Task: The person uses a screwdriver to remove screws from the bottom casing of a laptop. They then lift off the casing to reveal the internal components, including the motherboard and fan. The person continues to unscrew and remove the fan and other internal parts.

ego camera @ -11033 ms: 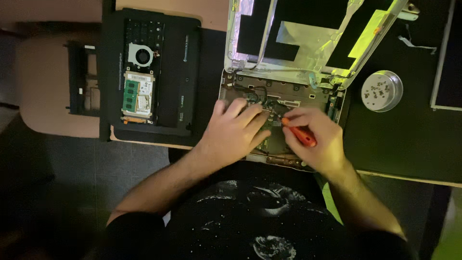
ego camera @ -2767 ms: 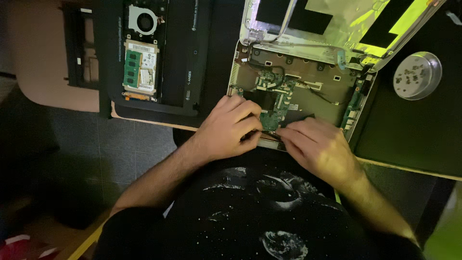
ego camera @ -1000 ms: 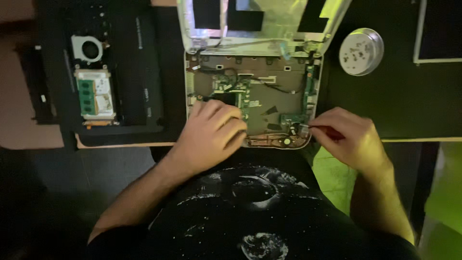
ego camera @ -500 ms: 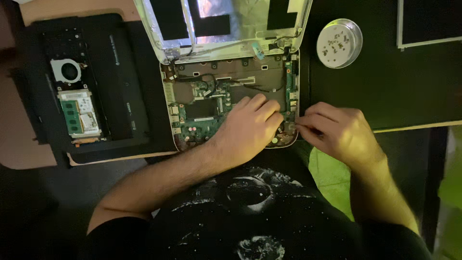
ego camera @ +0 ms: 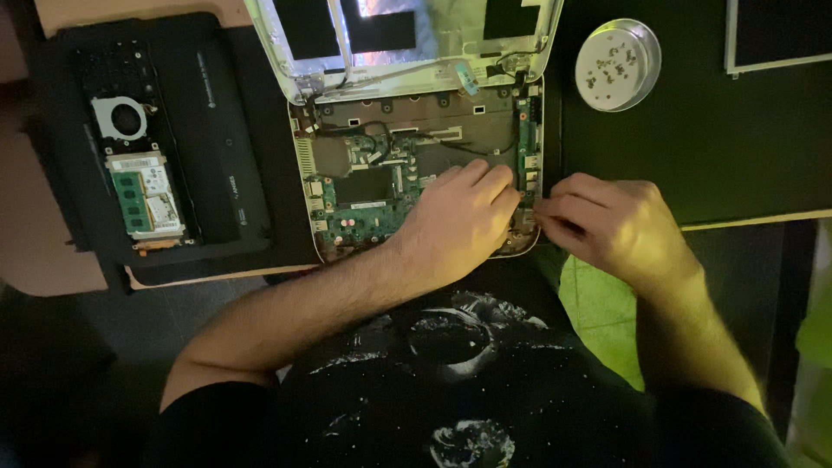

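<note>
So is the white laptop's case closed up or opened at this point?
Opened. The white laptop has its cover off, with the green circuit board and cables exposed; the left hand rests on the board.

The opened small laptop [ego camera: 416,165] lies flat on the dark mat at the table's near edge, its white base shell bare of the keyboard cover; a green circuit board [ego camera: 368,212] with black cables and connectors fills the shell. Its white lid, lined with silvery foil and black patches, lies folded back beyond the base.
</note>
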